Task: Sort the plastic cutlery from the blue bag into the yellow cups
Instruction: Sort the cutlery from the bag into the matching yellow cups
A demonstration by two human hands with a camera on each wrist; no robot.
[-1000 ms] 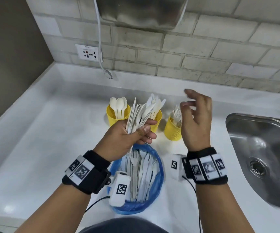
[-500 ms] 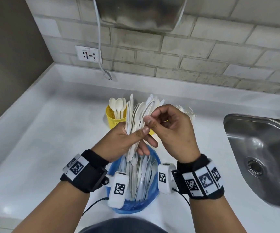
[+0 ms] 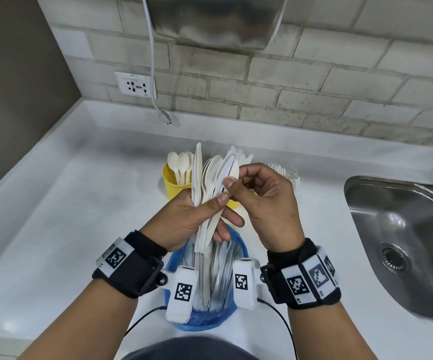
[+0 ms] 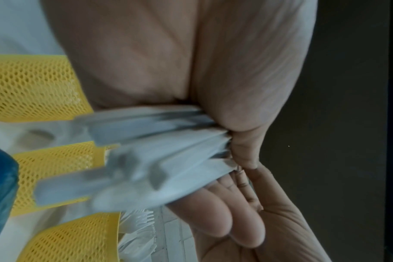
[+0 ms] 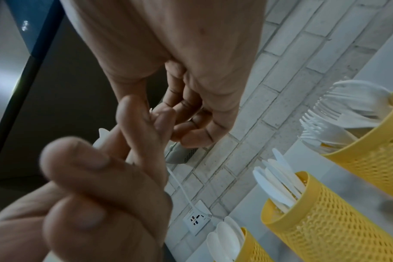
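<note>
Head view: left hand (image 3: 184,219) gripping upright cutlery bundle (image 3: 207,193); right hand (image 3: 264,203) pinching knife (image 3: 223,178), long axis vertical, cups (image 3: 173,183) just behind

My left hand (image 3: 184,219) grips a cutlery bundle (image 3: 205,201) above the blue bag (image 3: 205,320); my right hand (image 3: 267,203) pinches a knife (image 3: 224,174) from it. Yellow cups (image 3: 171,183) stand behind.

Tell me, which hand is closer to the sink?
Right. The right hand is beside the sink, picking at the cutlery bunch; the left hand holds that bunch farther away.
</note>
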